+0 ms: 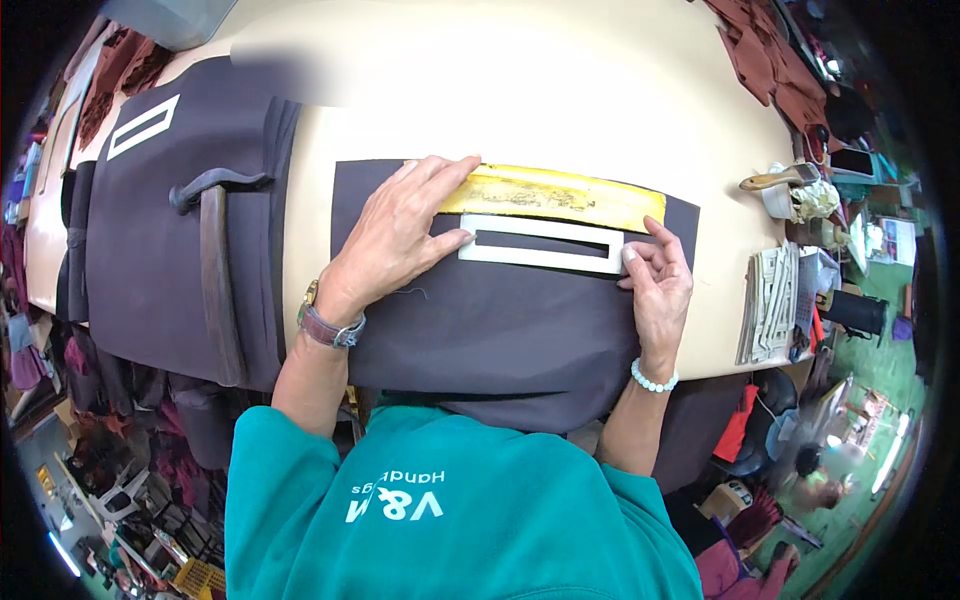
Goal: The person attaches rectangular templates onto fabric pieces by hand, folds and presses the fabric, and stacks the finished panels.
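A yellow strip [560,196], like a worn ruler or template, lies across a dark fabric or leather panel [480,330]. Just below it is a white rectangular frame [545,256] with a long slot in its middle. My left hand [400,225] rests on the left end of the strip, fingers stretched out, its thumb at the frame's left end. At the other end, my right hand [660,285] has curled fingers and a thumb on the frame's right edge, with the index fingertip near the strip's right end. The panel hangs over the table's near edge.
A hammer [216,270] lies on stacked dark panels [140,240] to the left, with another white frame [143,128] above it. On the right are a brush [780,178], a stack of papers [768,305] and brown pieces [775,65] on the pale table [715,300].
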The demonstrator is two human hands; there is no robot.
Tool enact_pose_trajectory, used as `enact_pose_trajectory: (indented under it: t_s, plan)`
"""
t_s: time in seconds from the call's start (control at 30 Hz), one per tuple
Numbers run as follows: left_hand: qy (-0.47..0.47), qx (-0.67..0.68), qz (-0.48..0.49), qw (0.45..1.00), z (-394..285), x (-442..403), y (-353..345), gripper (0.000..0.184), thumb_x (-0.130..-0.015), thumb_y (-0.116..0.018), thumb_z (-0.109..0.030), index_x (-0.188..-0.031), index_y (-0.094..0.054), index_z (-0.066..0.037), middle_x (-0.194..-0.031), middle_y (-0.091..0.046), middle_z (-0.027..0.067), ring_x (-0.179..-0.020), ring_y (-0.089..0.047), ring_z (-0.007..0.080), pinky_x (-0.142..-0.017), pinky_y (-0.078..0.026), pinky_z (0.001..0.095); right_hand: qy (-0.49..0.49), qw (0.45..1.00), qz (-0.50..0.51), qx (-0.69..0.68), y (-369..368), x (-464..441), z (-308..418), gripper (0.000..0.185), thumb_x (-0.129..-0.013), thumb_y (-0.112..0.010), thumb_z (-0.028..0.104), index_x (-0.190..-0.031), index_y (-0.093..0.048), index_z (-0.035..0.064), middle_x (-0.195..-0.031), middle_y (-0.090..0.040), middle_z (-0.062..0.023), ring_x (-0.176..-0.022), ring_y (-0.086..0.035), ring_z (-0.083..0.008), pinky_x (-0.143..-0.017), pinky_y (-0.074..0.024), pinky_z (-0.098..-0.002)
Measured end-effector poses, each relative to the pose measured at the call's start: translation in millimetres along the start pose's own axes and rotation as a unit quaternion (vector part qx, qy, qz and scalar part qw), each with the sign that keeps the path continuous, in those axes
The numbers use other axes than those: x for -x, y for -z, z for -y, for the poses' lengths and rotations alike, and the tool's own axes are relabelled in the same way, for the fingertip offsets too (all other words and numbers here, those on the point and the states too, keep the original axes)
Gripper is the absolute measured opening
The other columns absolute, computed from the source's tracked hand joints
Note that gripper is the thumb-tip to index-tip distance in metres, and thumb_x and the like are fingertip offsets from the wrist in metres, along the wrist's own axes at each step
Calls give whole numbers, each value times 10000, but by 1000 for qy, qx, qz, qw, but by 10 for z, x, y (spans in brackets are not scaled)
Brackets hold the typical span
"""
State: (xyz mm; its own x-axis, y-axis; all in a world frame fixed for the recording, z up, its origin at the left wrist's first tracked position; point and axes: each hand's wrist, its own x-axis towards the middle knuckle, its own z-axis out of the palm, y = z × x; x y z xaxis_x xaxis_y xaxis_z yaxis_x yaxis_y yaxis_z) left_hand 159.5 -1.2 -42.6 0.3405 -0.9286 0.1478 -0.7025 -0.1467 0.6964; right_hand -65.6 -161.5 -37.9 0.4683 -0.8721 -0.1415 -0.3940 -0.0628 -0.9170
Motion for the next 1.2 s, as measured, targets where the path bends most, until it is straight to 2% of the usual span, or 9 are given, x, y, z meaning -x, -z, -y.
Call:
enact_pose_trajectory:
  t_s: [0.13, 0.27, 0.43, 0.93, 1.13, 1.2]
  plan:
    - [6, -2, 4, 1000, -23, -7, 7, 666, -675, -724, -101, -1285, -463, -36, -1070, -555, 138, -1014, -530, 283, -909, -431, 371, -22, 999, 24, -7, 42, 49, 6, 399, -830, -616, 52, -1195, -496, -55, -741, -618, -46, -610, -554, -65, -527, -432, -181]
    - [3, -6, 6, 1000, -47, -8, 22, 672, -675, -722, -102, -1289, -458, -30, -1070, -559, 141, -1016, -532, 281, -916, -423, 365, -31, 999, 4, 25, 12, 45, -1, 389, -814, -623, 20, -1177, -509, -62, -728, -617, -47, -604, -545, -65, -523, -432, -185]
    - [4, 2, 5, 1000, -33, -5, 9, 616, -678, -704, -91, -1247, -475, -30, -1061, -539, 145, -1006, -516, 307, -886, -425, 390, -28, 999, -3, 24, 1, 25, -3, 407, -804, -635, 18, -1174, -499, -82, -722, -613, -52, -602, -542, -65, -517, -430, -186]
    - [4, 12, 0, 1000, -20, -4, -12, 637, -669, -713, -90, -1255, -474, -23, -1061, -546, 154, -1006, -522, 312, -881, -431, 385, -47, 999, -19, 6, -10, 36, 31, 439, -780, -668, 24, -1166, -491, -89, -699, -606, -40, -592, -536, -56, -506, -418, -175]
    - [3, 6, 6, 1000, -19, -11, -1, 646, -668, -718, -104, -1262, -473, -29, -1072, -546, 152, -1014, -523, 307, -887, -430, 384, -40, 999, -12, -8, 0, 26, 6, 450, -780, -666, 23, -1173, -481, -96, -701, -604, -40, -592, -530, -54, -505, -413, -178]
    - [2, -8, 8, 1000, -22, -12, 5, 667, -671, -724, -103, -1285, -468, -44, -1076, -556, 139, -1007, -546, 265, -905, -441, 367, -40, 999, -13, -10, 1, 23, 2, 457, -780, -667, 22, -1178, -478, -97, -702, -604, -41, -593, -530, -54, -506, -414, -178]
